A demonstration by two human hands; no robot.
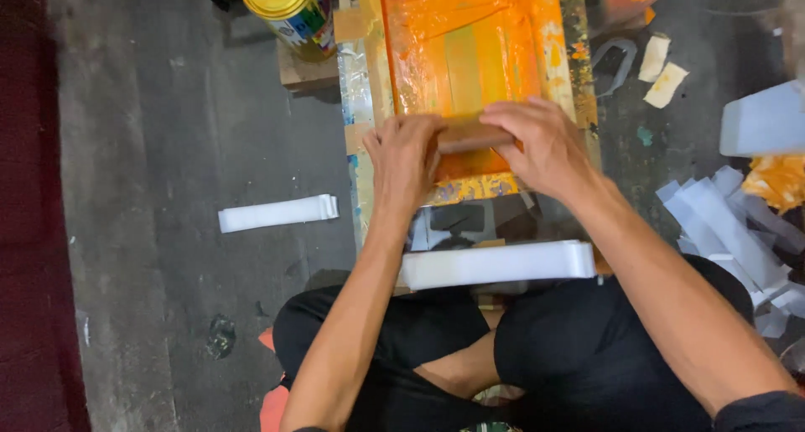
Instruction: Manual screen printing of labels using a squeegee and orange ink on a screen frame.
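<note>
My left hand [404, 157] and my right hand [543, 145] both grip a brown wooden squeegee [471, 135] lying across the near end of an orange, ink-covered printing screen [470, 46]. The screen sits in a taped wooden frame [362, 88] on the floor in front of me. A thick stack of white strips [496, 263] lies just below the frame, over my crossed legs.
A yellow-lidded paint can [289, 9] stands on a wooden block at the upper left. A small stack of white strips [277, 213] lies on the grey floor to the left. Loose white strips [729, 231] and a white container [767, 118] pile at the right.
</note>
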